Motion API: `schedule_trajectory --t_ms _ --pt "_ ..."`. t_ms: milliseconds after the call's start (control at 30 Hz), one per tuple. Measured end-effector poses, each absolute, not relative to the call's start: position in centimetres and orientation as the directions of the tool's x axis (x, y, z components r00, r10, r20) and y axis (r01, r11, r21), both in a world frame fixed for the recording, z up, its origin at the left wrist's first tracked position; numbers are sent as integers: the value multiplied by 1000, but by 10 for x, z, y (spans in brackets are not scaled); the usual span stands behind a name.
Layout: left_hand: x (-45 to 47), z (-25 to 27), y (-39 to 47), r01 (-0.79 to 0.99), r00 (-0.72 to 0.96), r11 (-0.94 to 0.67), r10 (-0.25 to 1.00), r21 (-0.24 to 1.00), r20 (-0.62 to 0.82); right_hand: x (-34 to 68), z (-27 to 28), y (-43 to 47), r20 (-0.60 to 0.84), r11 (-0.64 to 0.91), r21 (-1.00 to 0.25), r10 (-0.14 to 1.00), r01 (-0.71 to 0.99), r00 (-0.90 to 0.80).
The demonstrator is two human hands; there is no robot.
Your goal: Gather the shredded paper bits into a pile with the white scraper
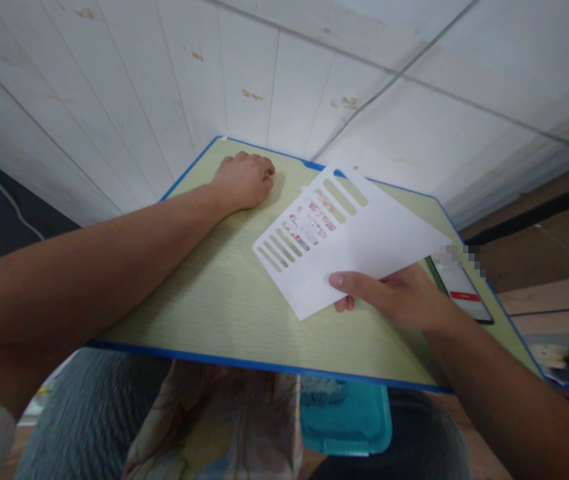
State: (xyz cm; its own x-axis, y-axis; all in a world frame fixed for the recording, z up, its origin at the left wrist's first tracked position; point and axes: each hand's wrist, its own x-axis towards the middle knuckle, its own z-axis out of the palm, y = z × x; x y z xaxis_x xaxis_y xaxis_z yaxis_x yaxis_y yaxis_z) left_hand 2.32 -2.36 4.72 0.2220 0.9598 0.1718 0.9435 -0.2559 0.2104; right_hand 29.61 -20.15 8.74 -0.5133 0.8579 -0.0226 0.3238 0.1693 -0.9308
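A white card (359, 247) with a row of cut-out slots along its left side is pinched in my right hand (389, 293), thumb on top and fingers underneath. It is tilted above the small table (224, 293). Through several slots a patterned pink and white piece (314, 220) shows; most of it is hidden behind the card. My left hand (247, 180) rests on the table's far left part with its fingers curled closed. What those fingers hold, if anything, I cannot make out.
A phone (464, 287) with a lit screen lies at the table's right side, beyond my right wrist. White wall panels (249, 67) with a cable (394, 77) rise behind the table. Below the front edge is a turquoise plastic container (354, 420), beside patterned cloth (214, 427).
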Motion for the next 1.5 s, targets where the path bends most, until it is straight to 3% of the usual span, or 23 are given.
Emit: schedule_trajectory --t_ms 200,400,633,900,1500 --pt "25 53 -29 945 224 -251 964 211 144 291 87 -209 -77 117 -948 816 294 -572" --pt "25 49 -25 942 228 -259 961 212 159 293 89 -205 -26 146 -944 863 297 -505" --pt "20 41 -17 912 208 -255 963 321 173 290 82 -209 -114 81 -944 827 319 -550" --pt "26 51 -28 944 217 -245 965 220 145 285 84 -217 -113 77 -964 747 254 -655" --pt "25 51 -28 934 231 -265 959 239 162 283 77 -219 -121 19 -979 749 203 -652"
